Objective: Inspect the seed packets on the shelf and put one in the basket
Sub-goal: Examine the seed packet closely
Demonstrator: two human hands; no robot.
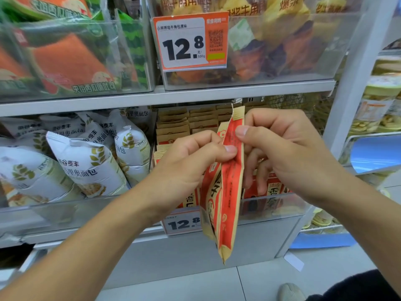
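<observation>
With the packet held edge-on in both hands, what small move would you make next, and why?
Probably turn the packet flat toward the camera. Both hands, left and right, pinch it near its top, but only its narrow edge shows, so its print is hard to inspect. No basket is in view.

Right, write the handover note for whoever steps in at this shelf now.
Left hand: pinches the held seed packet at its left edge, thumb on the front.
Right hand: pinches the same packet near its top, fingers behind it.
The packet hangs edge-on and upright in front of the shelf bin that holds more red and kraft seed packets.
Done: one packet taken out, inspection under way.
Left: finish checking it, then put it in the basket. No basket is in view, so find it first.
</observation>
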